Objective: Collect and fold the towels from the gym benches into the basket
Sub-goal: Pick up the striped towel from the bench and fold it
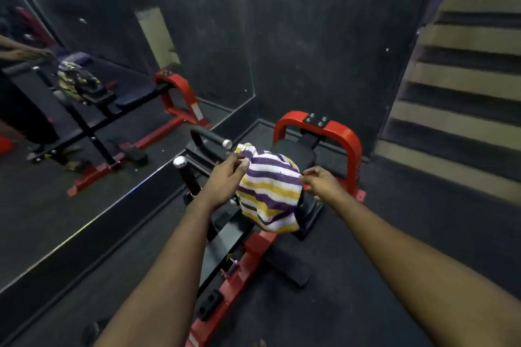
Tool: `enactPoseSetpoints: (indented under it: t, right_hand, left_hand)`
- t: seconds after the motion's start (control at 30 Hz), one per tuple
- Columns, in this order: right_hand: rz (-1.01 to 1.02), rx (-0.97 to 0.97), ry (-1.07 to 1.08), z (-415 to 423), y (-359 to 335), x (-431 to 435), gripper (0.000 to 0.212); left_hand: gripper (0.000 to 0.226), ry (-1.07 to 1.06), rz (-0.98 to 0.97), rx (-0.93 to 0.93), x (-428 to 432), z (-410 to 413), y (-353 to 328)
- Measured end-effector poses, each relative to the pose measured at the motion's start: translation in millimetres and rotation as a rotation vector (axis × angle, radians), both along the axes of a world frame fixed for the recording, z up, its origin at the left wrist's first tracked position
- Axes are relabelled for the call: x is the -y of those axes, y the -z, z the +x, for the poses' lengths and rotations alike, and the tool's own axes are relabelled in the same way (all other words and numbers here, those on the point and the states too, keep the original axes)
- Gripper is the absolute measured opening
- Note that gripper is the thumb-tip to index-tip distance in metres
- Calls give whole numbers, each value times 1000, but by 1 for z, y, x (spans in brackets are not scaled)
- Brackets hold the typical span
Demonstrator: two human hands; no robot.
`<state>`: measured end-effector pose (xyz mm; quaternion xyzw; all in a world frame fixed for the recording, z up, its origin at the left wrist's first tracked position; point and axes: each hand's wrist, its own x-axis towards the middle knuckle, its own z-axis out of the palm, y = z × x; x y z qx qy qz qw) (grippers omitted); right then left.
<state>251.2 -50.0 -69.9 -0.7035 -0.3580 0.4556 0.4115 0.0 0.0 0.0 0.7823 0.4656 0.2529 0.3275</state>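
Over one red-framed bench [315, 155], two hands, left [225, 177] and right [321, 182], each grip pinched on one striped towel [267, 191].

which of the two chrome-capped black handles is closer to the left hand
The lower handle, just left of the left hand; the upper handle sits farther back.

Bench frame [342, 132] & handles [210, 136] close round towel [267, 191].

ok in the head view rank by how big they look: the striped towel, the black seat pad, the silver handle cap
1. striped towel
2. black seat pad, partly hidden by the towel and farther away, so unsure
3. silver handle cap
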Motion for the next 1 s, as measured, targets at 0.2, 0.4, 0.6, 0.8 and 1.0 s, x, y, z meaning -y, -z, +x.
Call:
enactPoseSetpoints:
  t: [0.2,0.4,0.6,0.8,1.0]
  right_hand:
    - [-209,160,120,-17,49,-49,47]
    - [-231,140,203,-26,23,-72,27]
    - [184,-21,152,-47,-82,-93,32]
    - [446,-31,8,-48,-199,-102,22]
    - [532,418,-13,-17,-259,-95,22]
  left_hand:
    - [33,97,-64,-83,-65,8,26]
    - [17,167,-76,-69,-109,11,30]
    - [13,145,-17,109,-116,25,-28]
    - [45,194,114,223,-109,42,-102]
    - [48,-4,342,58,-102,77,-165]
